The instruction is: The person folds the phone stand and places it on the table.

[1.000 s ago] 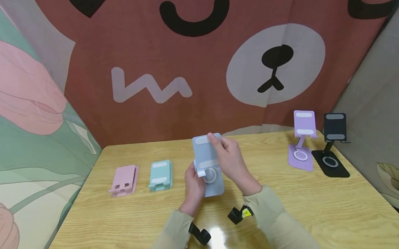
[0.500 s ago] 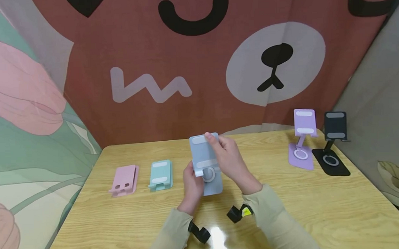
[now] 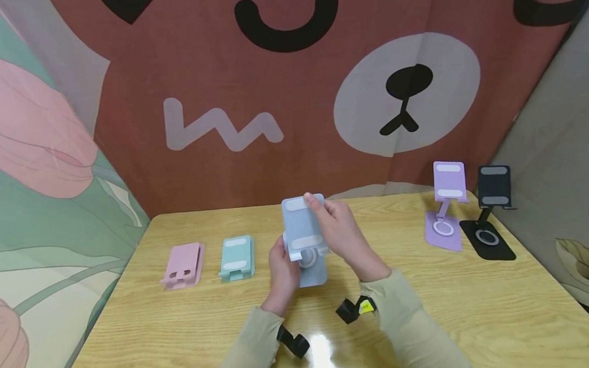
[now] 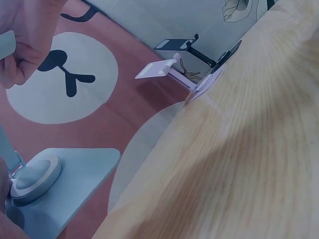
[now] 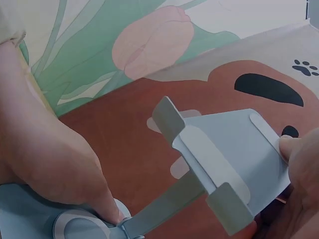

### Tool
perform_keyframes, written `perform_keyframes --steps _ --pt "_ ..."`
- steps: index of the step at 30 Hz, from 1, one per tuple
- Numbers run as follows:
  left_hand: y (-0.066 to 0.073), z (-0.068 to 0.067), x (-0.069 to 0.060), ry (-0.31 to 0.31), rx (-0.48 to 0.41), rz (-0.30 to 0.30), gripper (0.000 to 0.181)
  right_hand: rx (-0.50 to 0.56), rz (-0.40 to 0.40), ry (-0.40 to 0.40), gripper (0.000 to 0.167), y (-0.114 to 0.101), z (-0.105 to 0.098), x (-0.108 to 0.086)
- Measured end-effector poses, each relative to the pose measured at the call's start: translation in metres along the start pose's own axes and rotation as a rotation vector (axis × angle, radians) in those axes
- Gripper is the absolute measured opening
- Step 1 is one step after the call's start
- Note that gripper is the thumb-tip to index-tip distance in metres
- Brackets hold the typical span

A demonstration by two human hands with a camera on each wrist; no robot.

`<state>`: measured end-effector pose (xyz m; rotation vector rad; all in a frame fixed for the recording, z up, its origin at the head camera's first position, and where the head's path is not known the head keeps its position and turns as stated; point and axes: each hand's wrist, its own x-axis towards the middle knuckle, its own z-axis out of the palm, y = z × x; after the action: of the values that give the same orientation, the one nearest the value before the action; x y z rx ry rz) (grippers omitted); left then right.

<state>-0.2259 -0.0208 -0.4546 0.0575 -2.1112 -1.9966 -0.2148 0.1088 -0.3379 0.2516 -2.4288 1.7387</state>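
Observation:
A light blue phone stand (image 3: 302, 224) is held up above the table by both hands. My left hand (image 3: 283, 274) grips its base (image 3: 314, 278) by the left edge, beside the white ring. My right hand (image 3: 345, 233) pinches the upper plate near its top right corner, thumb on the front. The right wrist view shows the arm (image 5: 167, 204) raised between the base and the tilted plate (image 5: 234, 149), whose two lower lips face the camera. In the left wrist view, the base (image 4: 79, 181) is off the table.
A folded pink stand (image 3: 182, 265) and a folded teal stand (image 3: 236, 258) lie on the wooden table (image 3: 148, 330) at left. An unfolded purple stand (image 3: 449, 181) and a black one (image 3: 494, 187) stand at the back right. A bear-print cloth (image 3: 311, 107) hangs behind.
The blue stand's upper plate has shifted slightly, and more of its lower lip shows at the right. Both hands keep their hold and have barely moved.

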Motion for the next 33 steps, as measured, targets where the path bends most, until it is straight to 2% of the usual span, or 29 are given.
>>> perform_keyframes --steps 7,15,19,24,28,33 --pt "-0.002 -0.002 0.002 -0.001 -0.004 0.018 0.028 0.024 0.04 -0.003 0.058 0.002 0.003 0.005" --pt "-0.007 -0.003 0.002 -0.005 -0.019 -0.014 0.028 0.053 0.088 -0.015 0.057 0.007 0.007 0.01" --pt "-0.008 -0.003 0.004 0.004 -0.023 -0.003 0.028 0.07 0.109 -0.006 0.057 0.008 0.009 0.01" --pt "-0.006 -0.004 0.006 -0.005 -0.061 0.01 0.029 0.095 0.097 -0.003 0.058 0.009 0.013 0.011" --pt "-0.002 -0.006 0.007 -0.03 -0.057 0.003 0.03 0.097 0.103 0.017 0.056 0.011 0.015 0.011" --pt "0.0 -0.008 0.009 -0.025 -0.07 0.016 0.029 0.118 0.118 -0.002 0.054 0.013 0.018 0.009"
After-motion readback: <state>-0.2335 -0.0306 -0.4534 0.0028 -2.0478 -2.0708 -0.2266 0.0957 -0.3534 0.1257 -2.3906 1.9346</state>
